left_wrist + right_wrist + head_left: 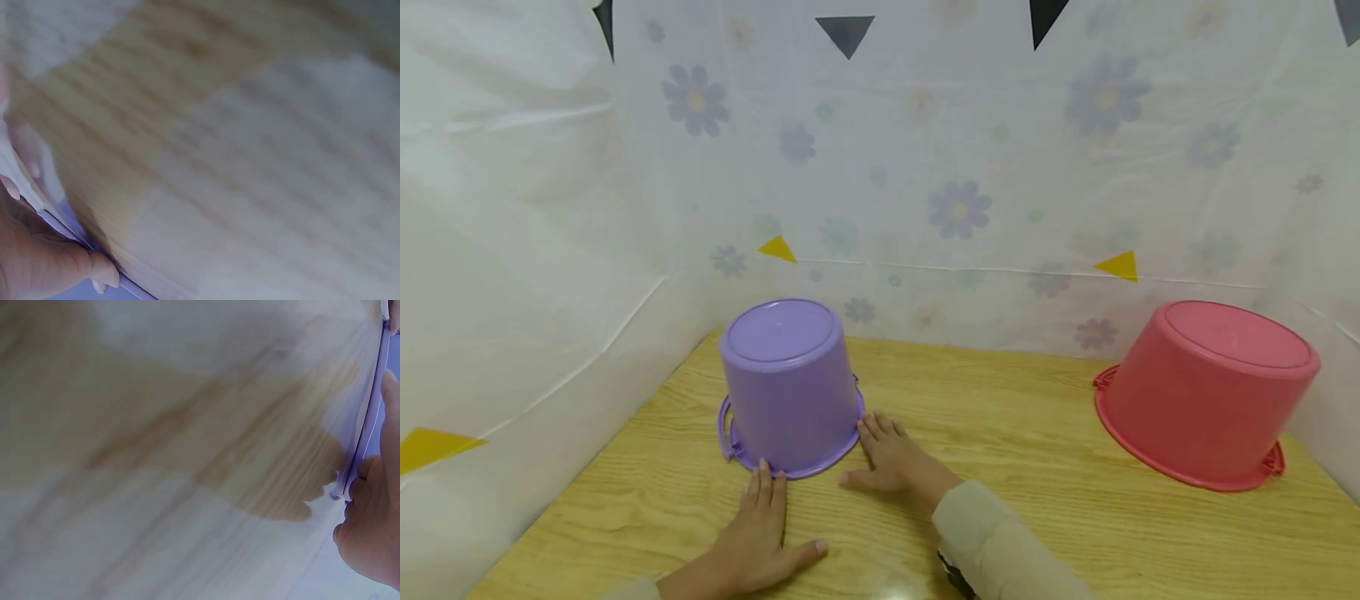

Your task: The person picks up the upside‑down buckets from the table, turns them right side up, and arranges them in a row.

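Note:
A purple bucket (793,392) stands upside down on the wooden table, its handle lying at the left of the rim. At the front of that rim, the straight fingertips of my left hand (748,533) touch it, thumb spread to the right. My right hand (891,458) lies at the rim's right side with fingers extended against it. In the left wrist view, the left hand (44,262) is beside the purple rim (65,228). The right wrist view has the right hand (375,519) along the rim (369,419). What is under the bucket is hidden.
An upside-down red bucket (1202,400) stands at the table's right. The wooden table (985,417) meets a flower-patterned white sheet (895,150) at the back. White sheeting (527,217) also hangs at the left side, with yellow triangles on it.

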Demonstrator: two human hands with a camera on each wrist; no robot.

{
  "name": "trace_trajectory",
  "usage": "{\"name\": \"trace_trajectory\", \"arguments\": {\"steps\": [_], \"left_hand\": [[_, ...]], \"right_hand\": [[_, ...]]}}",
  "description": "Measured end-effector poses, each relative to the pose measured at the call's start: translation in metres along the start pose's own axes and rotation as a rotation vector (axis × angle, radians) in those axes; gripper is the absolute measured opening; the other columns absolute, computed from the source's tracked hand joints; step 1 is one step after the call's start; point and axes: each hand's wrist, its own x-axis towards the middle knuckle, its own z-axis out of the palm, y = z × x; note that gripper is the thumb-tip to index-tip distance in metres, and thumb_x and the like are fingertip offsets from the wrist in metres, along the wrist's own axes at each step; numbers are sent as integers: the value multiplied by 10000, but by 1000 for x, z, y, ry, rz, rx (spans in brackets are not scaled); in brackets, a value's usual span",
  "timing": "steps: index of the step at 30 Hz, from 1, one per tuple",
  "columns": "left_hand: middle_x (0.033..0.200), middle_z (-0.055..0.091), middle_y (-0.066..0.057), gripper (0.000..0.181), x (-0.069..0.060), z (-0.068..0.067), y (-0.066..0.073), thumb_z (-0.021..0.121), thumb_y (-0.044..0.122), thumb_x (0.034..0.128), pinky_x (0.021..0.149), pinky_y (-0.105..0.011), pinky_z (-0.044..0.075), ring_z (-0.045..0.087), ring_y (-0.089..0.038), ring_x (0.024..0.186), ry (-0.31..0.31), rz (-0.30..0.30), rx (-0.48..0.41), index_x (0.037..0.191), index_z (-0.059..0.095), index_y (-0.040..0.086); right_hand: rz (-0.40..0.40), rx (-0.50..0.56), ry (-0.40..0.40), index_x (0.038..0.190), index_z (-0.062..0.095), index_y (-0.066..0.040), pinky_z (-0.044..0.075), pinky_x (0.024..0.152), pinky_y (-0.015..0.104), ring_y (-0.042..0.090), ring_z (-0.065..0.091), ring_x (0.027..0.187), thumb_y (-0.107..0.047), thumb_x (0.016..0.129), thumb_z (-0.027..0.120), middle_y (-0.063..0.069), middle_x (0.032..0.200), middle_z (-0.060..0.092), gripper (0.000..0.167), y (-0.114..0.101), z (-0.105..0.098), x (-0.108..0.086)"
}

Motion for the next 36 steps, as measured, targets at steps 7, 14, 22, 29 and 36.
{"name": "trace_trajectory", "arguments": {"steps": [7,14,22,29,36], "left_hand": [[1428,75,-440,1034,4,-5,-1,560,610,802,1097,-622,159,58,-545,1354,-13,15,26,1369,239,-193],[1427,85,-440,999,9,-5,-5,558,573,826,1097,-619,167,71,-547,1352,-15,20,63,1369,228,-197],[1437,56,-432,991,15,-8,-8,536,568,846,1098,-627,146,47,-545,1355,-56,15,55,1385,189,-189],[1446,45,-417,976,19,-7,-7,510,570,862,1105,-620,139,43,-529,1364,-73,26,53,1388,185,-186],[1456,21,-404,975,21,-7,-7,488,578,873,1106,-622,133,28,-516,1372,-113,38,45,1401,157,-172]], "right_hand": [[-10,-21,-6,1464,202,5,129,1178,449,298,91,1446,-594,874,479,160,1554,128,885,2,-2,-5],[-33,-32,-7,1459,214,15,139,1177,441,298,102,1444,-588,875,483,166,1551,142,881,4,-5,-11],[-56,-16,3,1453,220,27,135,1180,426,310,104,1442,-573,876,493,177,1549,137,876,10,-4,-13],[-64,-4,6,1456,219,20,137,1178,437,314,99,1442,-573,878,490,179,1548,139,871,17,-4,-16],[-111,-26,44,1447,231,36,146,1169,467,355,128,1428,-548,886,492,207,1531,179,850,25,-2,-24]]}}
